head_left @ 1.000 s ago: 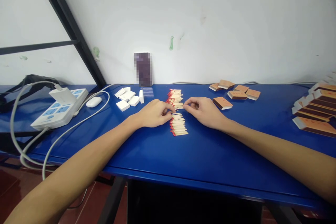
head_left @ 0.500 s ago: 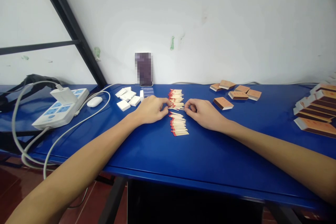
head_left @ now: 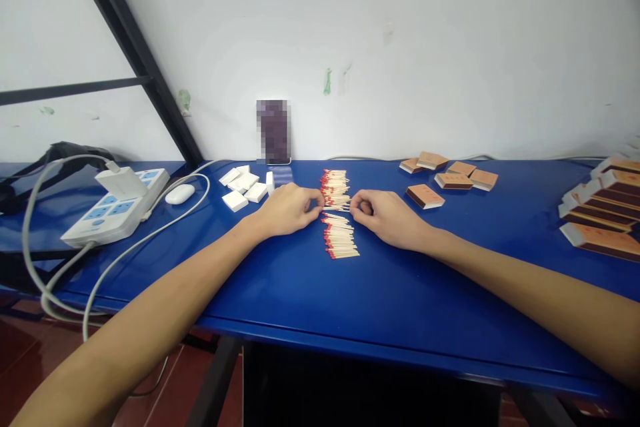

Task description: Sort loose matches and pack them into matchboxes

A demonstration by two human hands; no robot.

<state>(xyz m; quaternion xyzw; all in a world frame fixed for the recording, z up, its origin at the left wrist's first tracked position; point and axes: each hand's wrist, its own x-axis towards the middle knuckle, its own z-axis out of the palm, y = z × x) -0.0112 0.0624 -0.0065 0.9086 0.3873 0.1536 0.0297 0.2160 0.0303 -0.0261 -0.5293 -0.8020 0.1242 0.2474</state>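
Red-headed wooden matches [head_left: 335, 187] lie in a heap on the blue table, their heads toward the left. Closer to me, a second row of matches [head_left: 341, 238] is spread in a fan, a narrow gap apart from the heap. My left hand [head_left: 290, 209] is closed in a pinch at the head ends along the heap's near edge. At the opposite, bare wooden ends, my right hand [head_left: 389, 217] has thumb and forefinger curled together. Between both sets of fingertips runs a match at the heap's near edge; the exact contact is too small to make out.
White matchbox trays [head_left: 243, 183] sit left of my left hand, before a phone [head_left: 275, 132] leaning on the wall. Several matchboxes [head_left: 425, 196] lie to the right, with stacked matchboxes [head_left: 600, 240] at the far right. A power strip [head_left: 117, 207], cables and white earbud case [head_left: 180, 194] occupy the left.
Very little differs. My left fingertips have edged slightly right and my right fingertips slightly left, closer to the matches. The near row stays in place.
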